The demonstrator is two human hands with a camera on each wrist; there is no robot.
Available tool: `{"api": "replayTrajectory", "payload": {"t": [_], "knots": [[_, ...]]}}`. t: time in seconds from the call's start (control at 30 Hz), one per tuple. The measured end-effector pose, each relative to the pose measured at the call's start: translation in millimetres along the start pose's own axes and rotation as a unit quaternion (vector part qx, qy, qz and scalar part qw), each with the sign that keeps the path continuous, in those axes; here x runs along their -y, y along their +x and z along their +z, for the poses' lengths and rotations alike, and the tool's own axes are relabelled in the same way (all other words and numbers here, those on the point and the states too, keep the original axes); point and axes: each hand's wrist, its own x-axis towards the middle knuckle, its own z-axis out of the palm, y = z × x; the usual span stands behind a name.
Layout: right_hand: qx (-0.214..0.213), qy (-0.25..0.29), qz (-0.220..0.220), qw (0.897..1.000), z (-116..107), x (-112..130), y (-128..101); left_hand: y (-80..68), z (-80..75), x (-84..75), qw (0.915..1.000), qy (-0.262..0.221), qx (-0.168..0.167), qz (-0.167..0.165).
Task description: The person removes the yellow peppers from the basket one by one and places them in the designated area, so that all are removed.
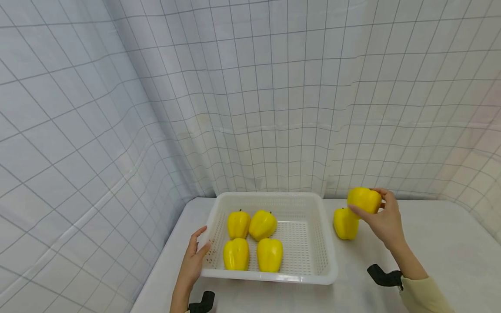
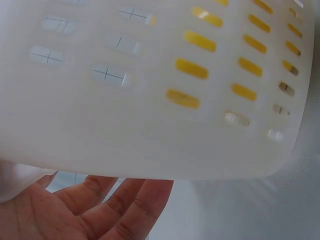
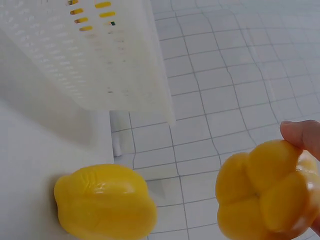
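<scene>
My right hand [image 1: 385, 219] grips a yellow bell pepper [image 1: 363, 199] between thumb and fingers, raised above the table to the right of the basket. In the right wrist view this bell pepper [image 3: 267, 192] shows its lobed bottom end. Another yellow bell pepper [image 1: 346, 224] stands on the table just below and left of it. At the left side of the white perforated basket [image 1: 328, 261], my left hand [image 1: 192, 263] rests with thumb and fingers spread at the rim. Several yellow bell peppers [image 1: 236, 254] sit inside, in the basket's left half.
The basket's right half shows its bare slotted floor [image 1: 295, 248]. A white table [image 1: 442, 243] lies under everything. Behind and to the left hangs a white curtain [image 1: 274, 108] with a dark grid. Black wrist devices [image 1: 385, 277] are strapped at both wrists.
</scene>
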Motion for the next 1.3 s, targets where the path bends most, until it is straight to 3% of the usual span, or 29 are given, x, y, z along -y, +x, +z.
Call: {"api": "replayTrajectory", "payload": {"t": [0.7, 1.3], "knots": [[0.006, -0.043, 0.004, 0.999, -11, -51, 11, 0.1, 0.2, -0.2, 1.0000, 0.000, 0.001, -0.002], [0.072, -0.062, 0.091, 0.991, -8, -88, 15, -0.7, -0.3, -2.2, 1.0000, -0.003, 0.001, 0.000]]}}
